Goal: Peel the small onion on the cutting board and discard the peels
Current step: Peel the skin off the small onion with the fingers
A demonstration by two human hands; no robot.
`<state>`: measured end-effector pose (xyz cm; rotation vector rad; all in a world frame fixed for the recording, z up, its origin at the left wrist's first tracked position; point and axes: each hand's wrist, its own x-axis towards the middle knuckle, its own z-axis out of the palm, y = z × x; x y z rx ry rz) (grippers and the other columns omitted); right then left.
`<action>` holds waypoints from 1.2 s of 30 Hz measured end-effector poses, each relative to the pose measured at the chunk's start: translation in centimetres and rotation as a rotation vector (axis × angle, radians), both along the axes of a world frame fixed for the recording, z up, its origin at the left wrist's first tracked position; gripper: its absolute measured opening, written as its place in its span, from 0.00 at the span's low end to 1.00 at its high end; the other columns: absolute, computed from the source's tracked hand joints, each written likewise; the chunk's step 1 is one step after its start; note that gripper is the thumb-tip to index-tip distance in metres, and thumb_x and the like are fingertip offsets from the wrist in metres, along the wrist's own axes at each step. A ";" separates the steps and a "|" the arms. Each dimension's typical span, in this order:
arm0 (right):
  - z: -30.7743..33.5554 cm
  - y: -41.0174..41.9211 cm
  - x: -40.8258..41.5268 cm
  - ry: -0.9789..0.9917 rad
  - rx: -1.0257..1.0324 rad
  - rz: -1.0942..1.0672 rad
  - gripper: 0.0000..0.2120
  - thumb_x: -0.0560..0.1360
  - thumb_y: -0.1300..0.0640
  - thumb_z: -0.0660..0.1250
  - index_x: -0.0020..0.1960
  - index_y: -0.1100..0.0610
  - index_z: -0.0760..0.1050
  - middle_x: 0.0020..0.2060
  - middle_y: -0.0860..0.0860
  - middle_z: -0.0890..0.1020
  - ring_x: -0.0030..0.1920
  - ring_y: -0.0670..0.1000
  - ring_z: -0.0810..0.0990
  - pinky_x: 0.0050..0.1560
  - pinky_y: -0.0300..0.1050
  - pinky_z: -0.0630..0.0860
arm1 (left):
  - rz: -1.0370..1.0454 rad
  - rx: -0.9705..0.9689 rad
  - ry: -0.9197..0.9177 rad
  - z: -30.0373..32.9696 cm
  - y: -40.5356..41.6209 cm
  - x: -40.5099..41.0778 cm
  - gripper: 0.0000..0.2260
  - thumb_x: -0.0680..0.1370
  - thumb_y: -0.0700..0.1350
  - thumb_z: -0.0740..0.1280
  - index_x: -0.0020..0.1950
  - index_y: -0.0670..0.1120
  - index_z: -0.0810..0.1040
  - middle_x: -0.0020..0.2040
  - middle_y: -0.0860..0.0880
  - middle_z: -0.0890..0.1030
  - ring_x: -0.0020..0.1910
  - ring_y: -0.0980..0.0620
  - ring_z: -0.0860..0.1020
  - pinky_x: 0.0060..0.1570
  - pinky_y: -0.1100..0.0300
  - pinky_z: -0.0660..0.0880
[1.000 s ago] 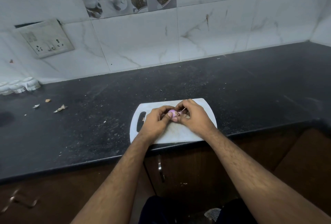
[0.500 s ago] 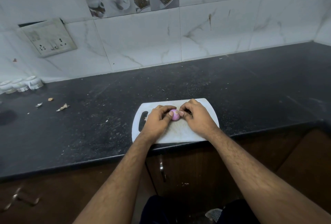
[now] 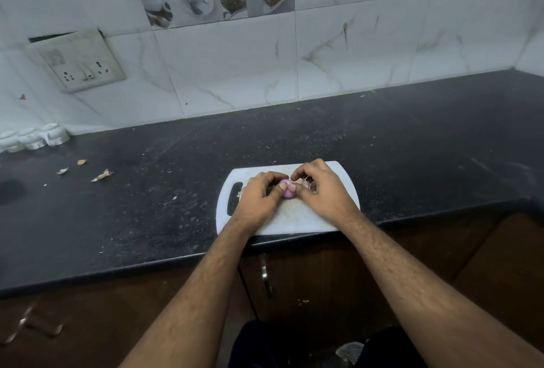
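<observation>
Both hands met over a white cutting board (image 3: pixel 282 220) that lay at the front edge of a dark countertop (image 3: pixel 412 147). The left hand (image 3: pixel 259 197) was curled around a small pink onion (image 3: pixel 287 189), its thumb pressed against the near side and its fingers bent over the far side, so that only a little of the onion showed between the hands. The right hand (image 3: pixel 323 191) was closed in a pinch just beside the onion, thumb touching it, with thin brownish peel (image 3: pixel 304 182) showing between its fingertips. The onion sat above the middle of the board; whether it touched the board could not be told. The board's handle slot (image 3: pixel 234 198) was at its left end. Well to the left, on the countertop, lay a few loose scraps of peel (image 3: pixel 101 175). Small white cups (image 3: pixel 32 138) stood against the tiled wall (image 3: pixel 235 73), under a socket plate (image 3: pixel 81 61).
</observation>
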<state>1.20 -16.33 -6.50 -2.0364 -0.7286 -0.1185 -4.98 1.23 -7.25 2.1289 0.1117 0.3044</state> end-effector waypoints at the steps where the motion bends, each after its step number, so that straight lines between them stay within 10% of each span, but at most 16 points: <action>1: 0.0 0.0 0.0 -0.005 -0.008 0.006 0.07 0.76 0.51 0.75 0.52 0.50 0.81 0.51 0.47 0.77 0.48 0.50 0.78 0.51 0.41 0.76 | -0.006 -0.006 0.002 0.0 0.0 0.0 0.11 0.81 0.57 0.67 0.61 0.56 0.83 0.58 0.53 0.85 0.62 0.52 0.82 0.67 0.45 0.78; 16: -0.3 1.1 -0.6 -0.311 -0.277 0.011 0.04 0.84 0.53 0.60 0.55 0.51 0.73 0.46 0.45 0.71 0.49 0.50 0.69 0.46 0.49 0.73 | -0.080 -0.063 0.064 1.4 -0.9 -0.3 0.14 0.87 0.42 0.61 0.70 0.46 0.81 0.61 0.50 0.86 0.57 0.64 0.81 0.53 0.82 0.70; 21: -0.3 1.1 -0.6 -0.272 -0.329 0.019 0.03 0.84 0.54 0.59 0.53 0.49 0.71 0.45 0.46 0.74 0.49 0.51 0.69 0.47 0.51 0.73 | -0.060 0.024 0.061 1.0 -0.8 0.2 0.14 0.87 0.43 0.61 0.67 0.47 0.83 0.60 0.48 0.82 0.60 0.54 0.78 0.57 0.75 0.69; 26: -0.4 0.9 -0.2 -0.101 -0.242 -0.038 0.10 0.81 0.62 0.56 0.45 0.49 0.66 0.42 0.46 0.75 0.47 0.51 0.72 0.45 0.50 0.71 | 0.009 0.092 0.034 0.2 -0.7 1.0 0.17 0.84 0.49 0.58 0.65 0.48 0.83 0.61 0.46 0.83 0.65 0.46 0.78 0.71 0.44 0.72; 36: -0.6 0.8 0.4 -0.023 -0.128 -0.066 0.12 0.82 0.49 0.66 0.60 0.55 0.78 0.54 0.48 0.78 0.55 0.48 0.77 0.56 0.41 0.72 | 0.040 0.036 -0.034 -0.3 -0.3 1.1 0.13 0.85 0.42 0.60 0.60 0.54 0.83 0.59 0.48 0.83 0.64 0.48 0.77 0.67 0.52 0.72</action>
